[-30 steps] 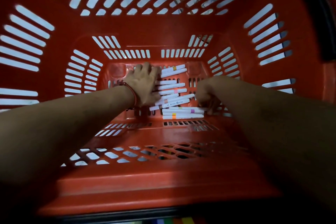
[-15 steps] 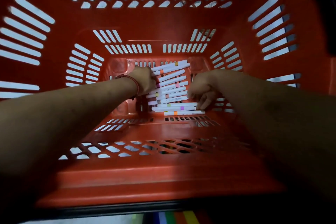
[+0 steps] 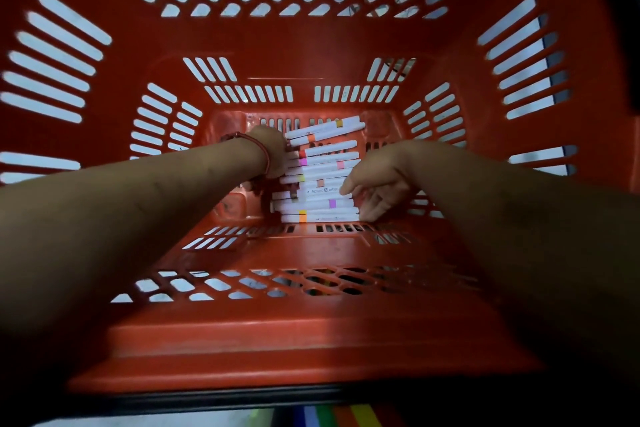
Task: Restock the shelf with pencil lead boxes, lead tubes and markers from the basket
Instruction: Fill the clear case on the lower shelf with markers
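At frame centre, the left hand (image 3: pixel 273 149) is curling against the left ends of the markers (image 3: pixel 320 173), its fingers hidden, so I cannot tell its hold; the right hand (image 3: pixel 379 184), fingers spread, is touching their right ends. Lying on the basket (image 3: pixel 311 340) floor, they look light, stiff, prone to rolling, best squeezed endwise.

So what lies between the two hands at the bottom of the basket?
In the head view, a pile of white markers lies between the left hand and right hand, on the basket floor.
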